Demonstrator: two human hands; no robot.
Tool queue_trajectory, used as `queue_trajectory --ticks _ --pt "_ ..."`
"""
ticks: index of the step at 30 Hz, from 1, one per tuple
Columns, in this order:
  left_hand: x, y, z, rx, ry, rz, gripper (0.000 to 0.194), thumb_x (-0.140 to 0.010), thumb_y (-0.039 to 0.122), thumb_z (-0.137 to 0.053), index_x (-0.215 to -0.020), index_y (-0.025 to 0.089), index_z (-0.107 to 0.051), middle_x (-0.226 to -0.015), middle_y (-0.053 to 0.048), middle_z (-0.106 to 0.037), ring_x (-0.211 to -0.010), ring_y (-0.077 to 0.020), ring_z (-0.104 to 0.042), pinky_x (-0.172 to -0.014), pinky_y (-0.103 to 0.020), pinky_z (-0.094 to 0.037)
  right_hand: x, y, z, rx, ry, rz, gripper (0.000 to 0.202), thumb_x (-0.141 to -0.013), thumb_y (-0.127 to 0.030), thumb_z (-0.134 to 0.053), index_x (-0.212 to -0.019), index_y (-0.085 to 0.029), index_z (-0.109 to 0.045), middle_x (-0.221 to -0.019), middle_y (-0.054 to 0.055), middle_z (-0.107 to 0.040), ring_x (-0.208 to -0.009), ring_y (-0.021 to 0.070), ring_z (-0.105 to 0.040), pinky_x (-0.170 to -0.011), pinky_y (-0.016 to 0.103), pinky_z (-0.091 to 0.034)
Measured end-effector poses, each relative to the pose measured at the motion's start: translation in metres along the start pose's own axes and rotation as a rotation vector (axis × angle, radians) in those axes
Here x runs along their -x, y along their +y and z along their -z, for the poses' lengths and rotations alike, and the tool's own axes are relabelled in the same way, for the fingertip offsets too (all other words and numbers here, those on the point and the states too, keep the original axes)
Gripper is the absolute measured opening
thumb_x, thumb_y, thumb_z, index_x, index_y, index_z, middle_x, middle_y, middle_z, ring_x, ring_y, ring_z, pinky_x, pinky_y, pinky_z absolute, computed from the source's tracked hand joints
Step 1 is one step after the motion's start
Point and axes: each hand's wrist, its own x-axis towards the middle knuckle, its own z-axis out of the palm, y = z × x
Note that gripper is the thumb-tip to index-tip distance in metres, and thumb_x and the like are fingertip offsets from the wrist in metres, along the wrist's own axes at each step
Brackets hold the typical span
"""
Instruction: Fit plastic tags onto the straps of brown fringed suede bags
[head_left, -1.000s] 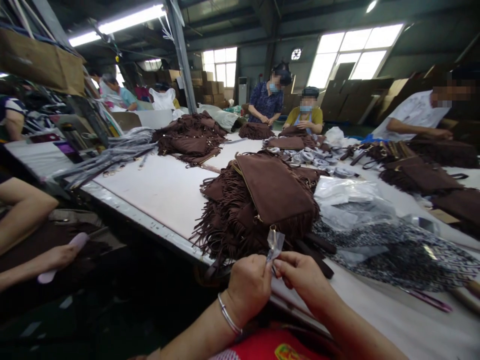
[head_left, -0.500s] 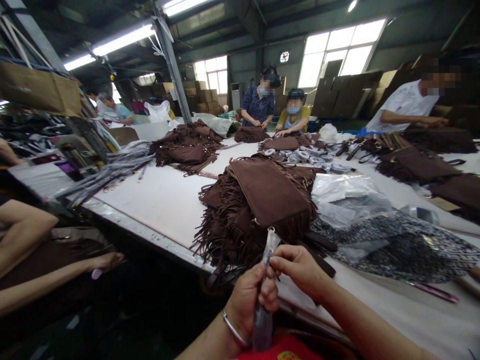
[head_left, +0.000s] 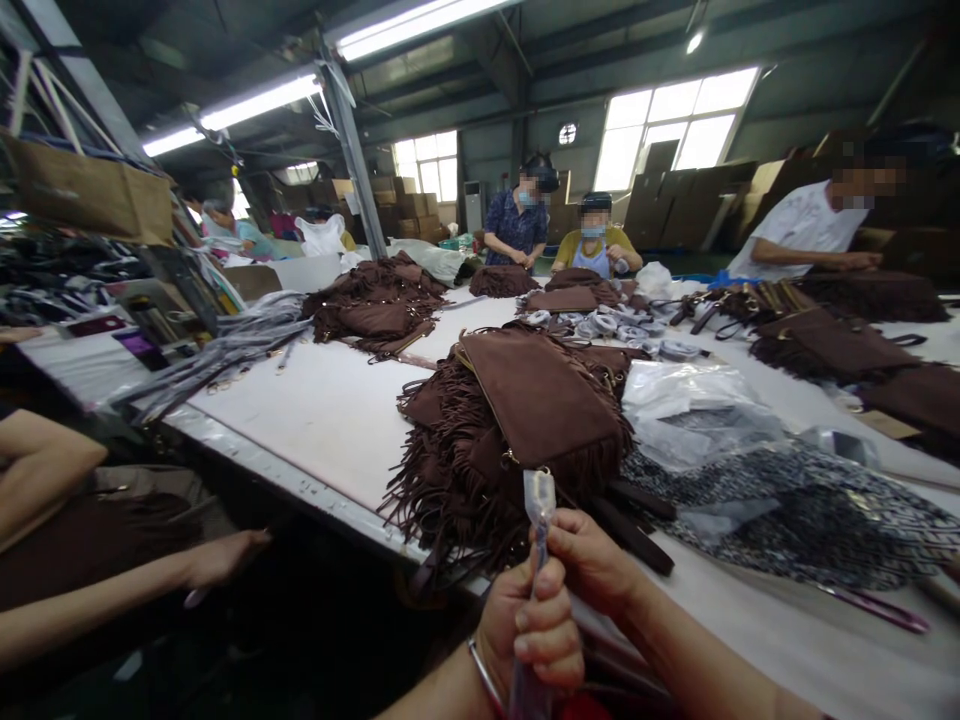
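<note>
My left hand (head_left: 531, 628) is wrapped round a plastic-wrapped strap (head_left: 539, 497), which stands upright with its covered end poking out above the fist. Its lower part runs down out of the frame. Pinched against the strap just above that fist is my right hand (head_left: 589, 558); its fingertips are partly hidden. Just beyond the hands lies a pile of brown fringed bags (head_left: 547, 395). The top bag has a zip along its left edge and small metal rings near the front.
Clear plastic bags (head_left: 694, 400) and black-and-white patterned material (head_left: 795, 510) lie to the right, near purple-handled tweezers or snips (head_left: 885, 608). Grey wrapped straps (head_left: 247, 325) and another bag pile (head_left: 379, 305) sit at left. Co-workers surround the table (head_left: 300, 400); one arm (head_left: 150, 580) reaches in at left.
Both hands have moved slightly lower, with the strap still held. The right hand has come closer to the left fist. A co-worker's hand at left has shifted right.
</note>
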Motion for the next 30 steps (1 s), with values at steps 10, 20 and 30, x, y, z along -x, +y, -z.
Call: queue_trajectory --ticks 10,20,30 --pt "-0.004 0.001 -0.007 -1.033 0.351 -0.3 0.03 -0.09 0.046 -0.049 -0.083 0.018 -0.056 -0.06 0.001 -0.056 -0.052 -0.0115 -0.05 -0.051 -0.024 -0.035 0.029 0.007 0.01 0.332 0.15 0.125 0.043 -0.08 -0.056 -0.061 -0.093 -0.015 -0.068 -0.069 0.002 -0.06 -0.064 0.0159 -0.054 -0.058 0.026 -0.042" --pt "-0.002 0.063 -0.027 -1.898 0.787 -0.872 0.02 -0.088 0.028 -0.052 -0.105 0.019 -0.06 -0.093 -0.007 -0.063 -0.086 -0.0194 -0.059 -0.079 -0.031 -0.046 0.028 -0.008 0.029 0.693 0.306 0.159 0.044 -0.087 -0.055 -0.046 -0.067 -0.017 -0.056 -0.067 -0.001 -0.055 -0.066 0.0155 -0.049 -0.063 0.026 -0.038" --pt "-0.04 0.105 -0.062 -1.785 0.581 -0.506 0.008 -0.078 0.023 -0.058 -0.078 0.017 -0.063 -0.079 -0.003 -0.065 -0.074 -0.0154 -0.06 -0.069 -0.027 -0.046 0.029 -0.047 0.066 1.238 0.516 0.348 0.036 -0.09 -0.045 -0.042 -0.069 -0.02 -0.057 -0.066 0.0 -0.054 -0.066 0.0174 -0.053 -0.062 0.028 -0.04"
